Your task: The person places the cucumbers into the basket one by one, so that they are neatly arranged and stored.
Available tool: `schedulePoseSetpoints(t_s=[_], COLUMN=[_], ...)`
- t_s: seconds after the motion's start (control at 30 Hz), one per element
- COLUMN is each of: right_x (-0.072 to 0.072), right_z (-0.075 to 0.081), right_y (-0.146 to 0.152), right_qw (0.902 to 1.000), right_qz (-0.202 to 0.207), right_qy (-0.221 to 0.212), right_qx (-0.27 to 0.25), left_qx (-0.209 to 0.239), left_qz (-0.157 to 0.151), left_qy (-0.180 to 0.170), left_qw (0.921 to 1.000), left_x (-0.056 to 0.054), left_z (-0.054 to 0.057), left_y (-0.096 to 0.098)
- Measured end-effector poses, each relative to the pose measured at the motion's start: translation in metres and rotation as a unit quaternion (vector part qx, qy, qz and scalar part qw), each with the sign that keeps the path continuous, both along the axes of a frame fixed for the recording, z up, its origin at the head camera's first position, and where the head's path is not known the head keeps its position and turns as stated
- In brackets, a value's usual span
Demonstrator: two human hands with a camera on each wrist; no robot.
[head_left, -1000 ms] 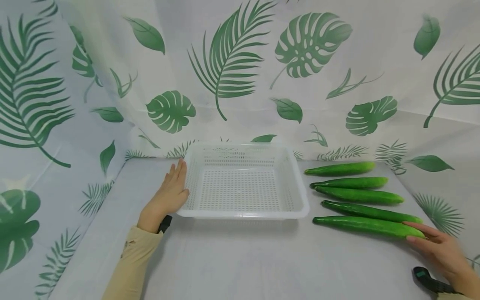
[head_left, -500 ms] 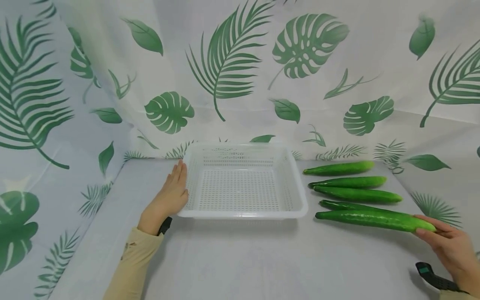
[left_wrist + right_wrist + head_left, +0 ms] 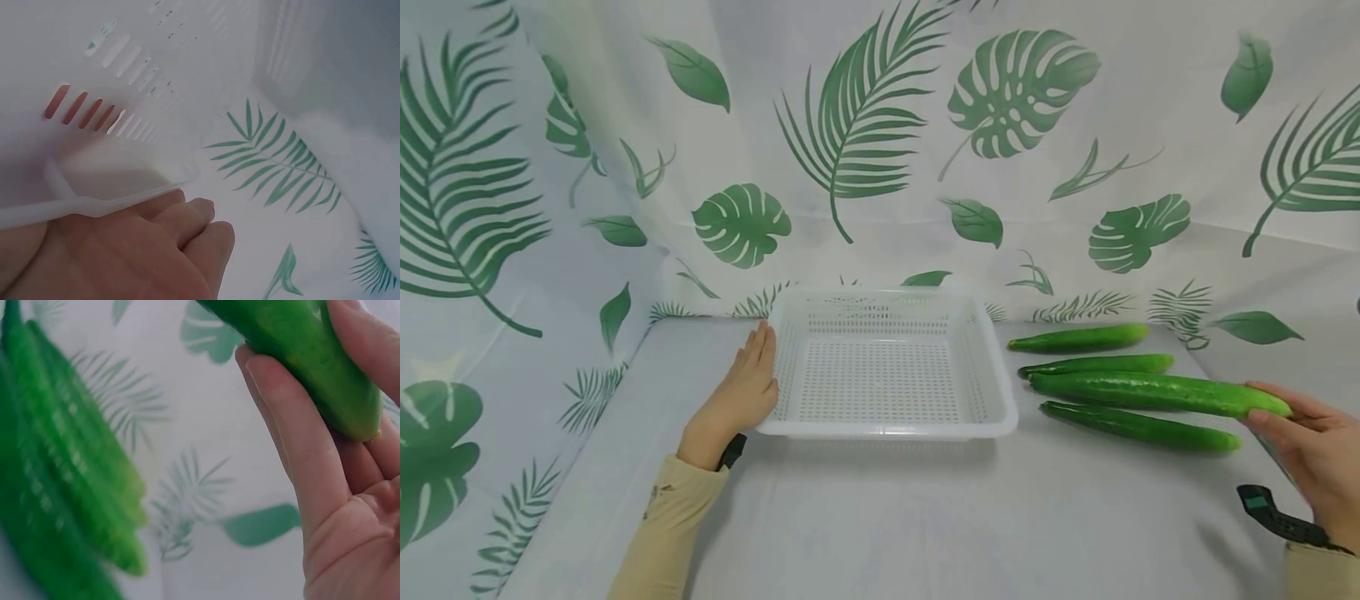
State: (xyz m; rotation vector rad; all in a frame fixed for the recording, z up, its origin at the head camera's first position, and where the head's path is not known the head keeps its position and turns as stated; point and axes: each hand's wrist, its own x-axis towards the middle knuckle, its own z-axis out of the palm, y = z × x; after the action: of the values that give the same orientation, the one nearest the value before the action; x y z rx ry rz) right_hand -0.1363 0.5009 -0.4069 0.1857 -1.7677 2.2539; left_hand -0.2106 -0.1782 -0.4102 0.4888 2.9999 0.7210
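The person's two hands are well apart. The right hand (image 3: 1317,442) pinches a green cucumber (image 3: 1172,393) by its paler end, between thumb and fingers, and the rest of it reaches out leftward from that hand, above the white tabletop (image 3: 880,525). Left of the right hand, two loose cucumbers (image 3: 1078,337) lie beyond the held one and another cucumber (image 3: 1142,427) lies nearer the person. The left hand (image 3: 741,390), fingers extended, touches the side of a white perforated plastic basket (image 3: 883,430), which stands between both hands
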Motion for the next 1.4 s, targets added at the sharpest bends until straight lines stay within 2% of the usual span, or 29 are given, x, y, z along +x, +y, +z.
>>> schedulePoseSetpoints(t_s=[0.1,0.33,0.47,0.6,0.7,0.87,1.0,1.13,1.27,1.4], right_x=[-0.008,-0.025,-0.036,-0.049,-0.057,-0.072,-0.085,-0.098,-0.115,-0.133], right_z=[0.012,0.041,0.056,0.071,0.081,0.095,0.101,0.104,0.101,0.090], right_y=[-0.005,-0.028,-0.051,-0.077,-0.095,-0.127,-0.155,-0.186,-0.217,-0.247], right_qw=[1.0000,0.9976,0.9918,0.9871,0.9836,0.9752,0.9775,0.9839,0.9903,0.9943], right_qz=[0.003,0.024,0.044,0.040,0.034,0.053,0.068,0.075,0.073,0.072], right_qy=[0.009,0.002,0.012,0.020,0.015,0.004,-0.007,-0.022,-0.035,-0.056], right_qx=[-0.003,-0.066,-0.120,-0.153,-0.177,-0.215,-0.200,-0.160,-0.113,-0.056], left_qx=[-0.001,-0.001,0.000,-0.003,-0.004,-0.005,-0.009,-0.012,-0.011,-0.011], left_qz=[-0.001,0.000,0.000,-0.001,-0.001,-0.002,-0.003,-0.002,-0.001,-0.001], left_qy=[0.001,0.003,0.003,0.004,0.002,-0.002,0.002,0.004,0.004,0.002], left_qw=[1.0000,1.0000,1.0000,1.0000,1.0000,1.0000,1.0000,0.9999,0.9999,0.9999], left_x=[0.000,0.000,0.000,-0.001,-0.001,0.000,0.001,0.000,0.000,0.001], left_z=[0.000,0.001,0.001,0.000,0.000,0.001,0.000,0.000,0.000,0.000], left_y=[0.000,0.000,-0.001,-0.001,-0.001,-0.001,-0.001,-0.001,-0.001,-0.001])
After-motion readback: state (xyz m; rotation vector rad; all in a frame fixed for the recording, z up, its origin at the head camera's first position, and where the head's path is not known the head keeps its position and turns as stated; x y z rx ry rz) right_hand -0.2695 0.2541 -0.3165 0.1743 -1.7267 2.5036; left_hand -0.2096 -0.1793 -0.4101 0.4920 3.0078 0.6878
